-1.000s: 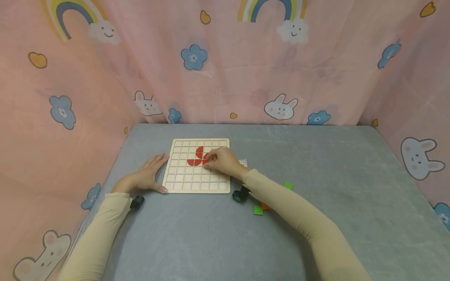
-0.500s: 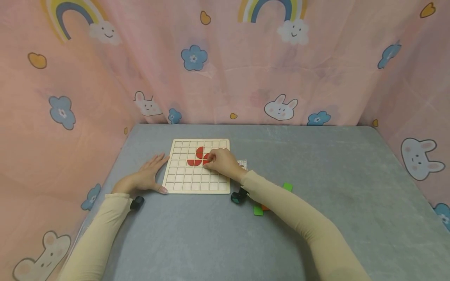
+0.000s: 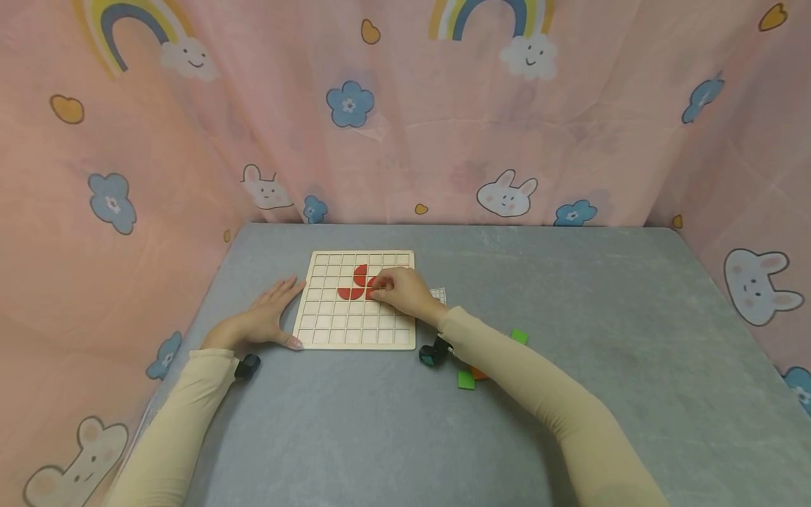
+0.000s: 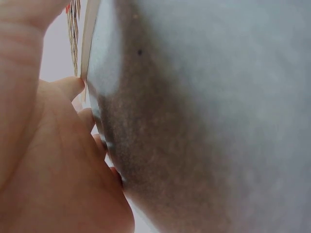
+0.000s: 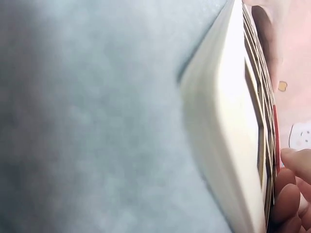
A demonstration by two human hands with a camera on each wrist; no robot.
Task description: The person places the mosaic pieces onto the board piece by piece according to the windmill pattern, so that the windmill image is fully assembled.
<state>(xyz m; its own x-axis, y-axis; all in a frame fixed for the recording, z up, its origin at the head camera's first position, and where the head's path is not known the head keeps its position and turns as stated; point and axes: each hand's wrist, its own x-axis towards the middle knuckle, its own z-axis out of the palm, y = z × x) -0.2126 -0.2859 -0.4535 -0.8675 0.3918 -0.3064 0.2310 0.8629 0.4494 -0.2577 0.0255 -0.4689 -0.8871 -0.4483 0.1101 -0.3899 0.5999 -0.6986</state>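
A wooden grid board [image 3: 329, 322] lies flat on the table with red tiles [image 3: 350, 293] with curved edges seated near its middle. My left hand [image 3: 256, 320] rests along the board's left side, thumb at the near corner and fingers spread straight towards the far end. Over the centre of the board, my right hand [image 3: 408, 290] pinches a red tile [image 3: 369, 293] with thumb and forefinger, low at the grid. That tile is partly covered by the fingertips. In the right wrist view the curled fingers [image 5: 286, 201] sit close to the board's surface beside a red strip of tile [image 5: 277, 138].
Green tiles [image 3: 466, 380] and an orange tile [image 3: 479, 374] lie right of the board, partly under the right forearm. A small card with a printed grid [image 3: 439, 295] shows behind the right wrist. Pink patterned curtain [image 3: 405, 141] surrounds the grey table [image 3: 570, 296].
My right hand shifts only slightly at the same spot, fingertips moving a little on the red tile. My left hand stays where it was.
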